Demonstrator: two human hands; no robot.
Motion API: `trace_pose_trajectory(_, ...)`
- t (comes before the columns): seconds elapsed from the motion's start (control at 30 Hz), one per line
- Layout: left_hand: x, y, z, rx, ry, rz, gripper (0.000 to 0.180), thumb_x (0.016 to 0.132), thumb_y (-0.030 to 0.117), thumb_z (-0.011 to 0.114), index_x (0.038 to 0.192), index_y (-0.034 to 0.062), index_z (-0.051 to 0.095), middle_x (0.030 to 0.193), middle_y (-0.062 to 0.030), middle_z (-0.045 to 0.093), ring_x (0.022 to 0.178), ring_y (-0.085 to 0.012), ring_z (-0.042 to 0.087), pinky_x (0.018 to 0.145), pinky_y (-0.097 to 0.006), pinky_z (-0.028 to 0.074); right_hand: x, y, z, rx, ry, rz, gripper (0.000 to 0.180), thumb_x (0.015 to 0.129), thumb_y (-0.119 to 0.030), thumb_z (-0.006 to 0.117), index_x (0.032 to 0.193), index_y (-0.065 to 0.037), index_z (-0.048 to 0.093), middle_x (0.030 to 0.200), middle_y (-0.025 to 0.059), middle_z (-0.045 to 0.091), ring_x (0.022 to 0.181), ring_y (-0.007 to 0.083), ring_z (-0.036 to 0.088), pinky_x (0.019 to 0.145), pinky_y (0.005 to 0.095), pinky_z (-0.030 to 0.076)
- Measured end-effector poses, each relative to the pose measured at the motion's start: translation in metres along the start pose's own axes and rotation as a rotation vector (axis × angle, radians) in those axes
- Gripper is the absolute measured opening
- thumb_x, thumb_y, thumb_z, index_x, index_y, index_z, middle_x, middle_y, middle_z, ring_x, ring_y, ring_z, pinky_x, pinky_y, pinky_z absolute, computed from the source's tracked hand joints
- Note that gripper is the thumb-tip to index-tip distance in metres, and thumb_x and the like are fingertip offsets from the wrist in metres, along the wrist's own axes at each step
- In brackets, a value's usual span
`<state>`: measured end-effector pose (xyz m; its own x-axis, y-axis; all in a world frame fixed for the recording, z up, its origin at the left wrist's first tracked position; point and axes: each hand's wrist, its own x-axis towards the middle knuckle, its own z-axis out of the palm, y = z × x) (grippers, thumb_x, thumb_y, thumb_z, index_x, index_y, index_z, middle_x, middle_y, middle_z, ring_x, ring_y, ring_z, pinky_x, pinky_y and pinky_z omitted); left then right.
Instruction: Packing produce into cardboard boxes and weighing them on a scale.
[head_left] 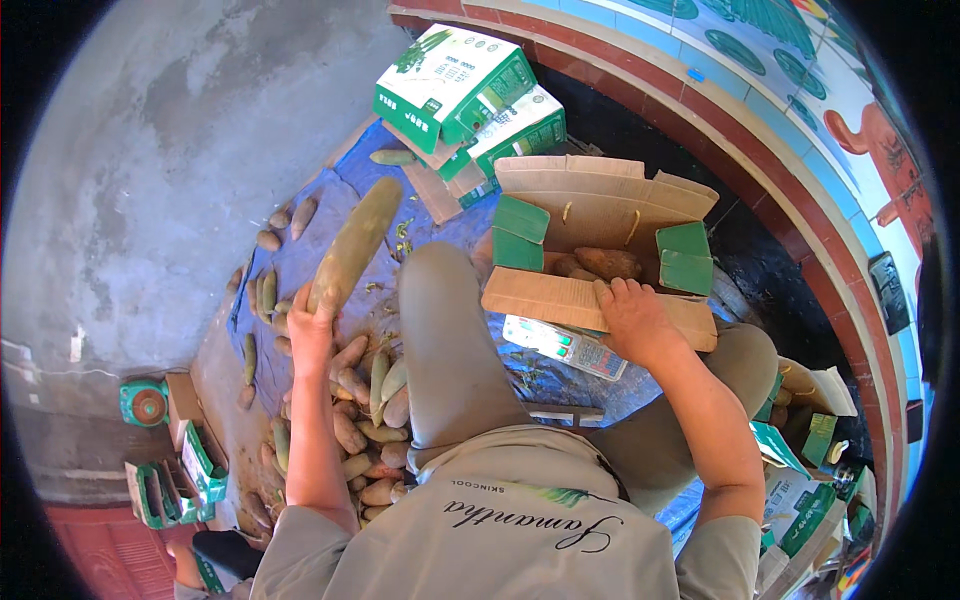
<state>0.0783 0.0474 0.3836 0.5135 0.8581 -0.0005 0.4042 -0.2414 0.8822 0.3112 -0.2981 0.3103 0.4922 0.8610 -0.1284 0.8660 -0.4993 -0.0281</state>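
Observation:
My left hand is closed round the lower end of a long, greenish-brown radish, holding it raised and tilted up to the right over the blue sheet. On the right, my right hand grips the near flap of an open cardboard box, its fingers over the flap's edge. Inside the box lie a few reddish-brown sweet potatoes. The box stands by a scale whose keypad and display show under the flap; the rest of the scale is hidden.
A heap of sweet potatoes and green radishes lies left of my legs on a blue sheet. Closed green-and-white boxes are stacked beyond. More boxes stand at the lower right. A tiled ledge curves along the right.

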Motion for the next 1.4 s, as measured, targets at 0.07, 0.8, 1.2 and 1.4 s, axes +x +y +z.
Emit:
trace_pose_trajectory(0.07, -0.004, 0.030, 0.020, -0.069, -0.104, 0.082, 0.036, 0.082, 0.032, 0.066, 0.105, 0.0041, 0.061, 0.067, 0.0002, 0.055, 0.050, -0.0043, 0.044, 0.043, -0.020, 0.033, 0.002, 0.002, 0.000, 0.018, -0.027, 0.000, 0.067, 0.069, -0.026, 0.071, 0.126, -0.001, 0.046, 0.104, 0.0117, 0.055, 0.098, 0.0271, 0.053, 0.079, 0.0379, 0.044)
trace_pose_trajectory(0.8, 0.016, 0.076, 0.216, 0.422, -0.607, 0.777, 0.030, 0.082, 0.016, 0.063, 0.112, 0.0097, 0.062, 0.107, -0.0167, 0.064, 0.094, -0.0339, 0.061, 0.081, -0.038, 0.049, 0.005, 0.009, -0.009, 0.113, -0.085, 0.020, 0.059, 0.074, -0.028, 0.069, 0.123, -0.003, 0.049, 0.105, 0.0124, 0.057, 0.100, 0.0281, 0.055, 0.083, 0.0398, 0.045)
trace_pose_trajectory(1.2, 0.036, -0.049, 0.066, 0.397, -0.118, 0.564, 0.022, 0.081, 0.013, 0.063, 0.101, 0.0047, 0.064, 0.099, -0.0179, 0.065, 0.093, -0.0342, 0.062, 0.080, -0.039, 0.050, 0.007, 0.009, -0.013, 0.176, 0.052, -0.028, 0.055, 0.071, -0.024, 0.072, 0.118, -0.005, 0.051, 0.102, 0.0130, 0.058, 0.098, 0.0294, 0.056, 0.083, 0.0399, 0.045)
trace_pose_trajectory(1.4, -0.007, -0.185, -0.002, 0.917, -0.110, 0.152, 0.020, 0.083, 0.022, 0.058, 0.094, 0.0060, 0.065, 0.097, -0.0185, 0.065, 0.090, -0.0345, 0.062, 0.078, -0.042, 0.050, 0.009, 0.007, -0.023, 0.208, 0.016, -0.019, 0.057, 0.070, -0.020, 0.073, 0.120, -0.006, 0.050, 0.104, 0.0142, 0.057, 0.103, 0.0314, 0.055, 0.086, 0.0408, 0.045)
